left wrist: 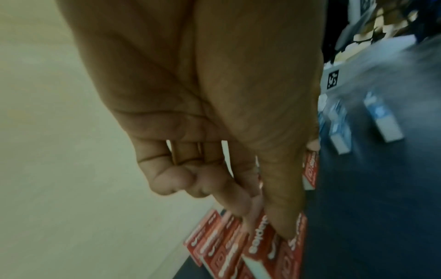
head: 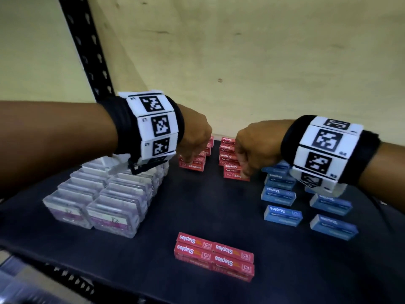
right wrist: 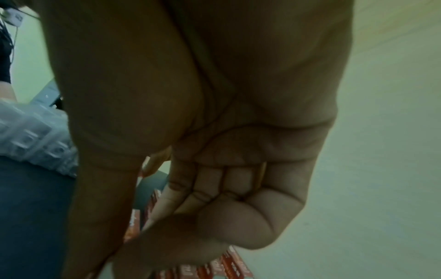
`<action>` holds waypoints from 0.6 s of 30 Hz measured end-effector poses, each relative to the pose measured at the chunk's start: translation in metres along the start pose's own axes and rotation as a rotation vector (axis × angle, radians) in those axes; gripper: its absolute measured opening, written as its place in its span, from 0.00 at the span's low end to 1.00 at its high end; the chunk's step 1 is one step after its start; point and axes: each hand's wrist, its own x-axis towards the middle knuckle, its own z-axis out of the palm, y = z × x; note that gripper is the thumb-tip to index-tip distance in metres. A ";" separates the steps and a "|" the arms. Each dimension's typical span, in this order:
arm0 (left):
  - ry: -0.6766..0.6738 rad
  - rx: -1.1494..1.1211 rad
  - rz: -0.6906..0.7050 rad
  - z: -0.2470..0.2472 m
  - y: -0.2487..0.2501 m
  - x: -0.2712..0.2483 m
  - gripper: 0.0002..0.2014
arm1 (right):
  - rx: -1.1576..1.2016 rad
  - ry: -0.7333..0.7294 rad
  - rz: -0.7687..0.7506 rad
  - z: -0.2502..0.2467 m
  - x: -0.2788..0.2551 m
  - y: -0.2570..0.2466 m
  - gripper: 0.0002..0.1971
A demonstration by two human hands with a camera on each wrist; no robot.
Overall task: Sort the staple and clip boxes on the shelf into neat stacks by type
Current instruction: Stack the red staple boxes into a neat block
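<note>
The left hand (head: 195,137) is lowered over the left row of red staple boxes (head: 194,160) at the back of the shelf (head: 197,202); in the left wrist view its thumb and forefinger are closed on the front box (left wrist: 260,243) of this row, the other fingers curled in. The right hand (head: 252,148) is curled over the right red row (head: 230,159), its thumb touching the front box (head: 233,173) — whether that box is truly gripped cannot be told. Four more red boxes (head: 214,255) are grouped at the front edge. Blue staple boxes (head: 282,212) lie to the right — clear clip boxes (head: 105,194) are stacked to the left.
</note>
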 end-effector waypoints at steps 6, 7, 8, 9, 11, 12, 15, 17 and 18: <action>0.054 0.017 0.119 0.011 0.007 -0.043 0.05 | 0.069 0.029 -0.030 0.009 -0.050 -0.009 0.09; 0.060 0.016 0.140 0.015 0.011 -0.050 0.04 | 0.078 0.029 -0.035 0.011 -0.058 -0.012 0.09; 0.075 0.021 0.166 0.019 0.014 -0.055 0.04 | 0.084 0.029 -0.042 0.013 -0.064 -0.015 0.09; 0.083 0.046 0.184 0.024 0.018 -0.061 0.03 | 0.085 0.029 -0.048 0.015 -0.071 -0.018 0.09; 0.084 0.081 0.209 0.031 0.025 -0.073 0.05 | 0.086 0.026 -0.049 0.020 -0.082 -0.025 0.10; 0.078 0.088 0.219 0.034 0.028 -0.077 0.05 | 0.084 0.024 -0.048 0.023 -0.088 -0.028 0.10; 0.051 0.113 0.235 0.042 0.035 -0.087 0.06 | 0.091 0.005 -0.043 0.033 -0.098 -0.036 0.10; 0.037 0.106 0.254 0.050 0.037 -0.090 0.07 | 0.096 0.001 -0.037 0.040 -0.102 -0.041 0.10; 0.036 0.102 0.260 0.052 0.038 -0.091 0.08 | 0.096 0.003 -0.035 0.043 -0.104 -0.042 0.11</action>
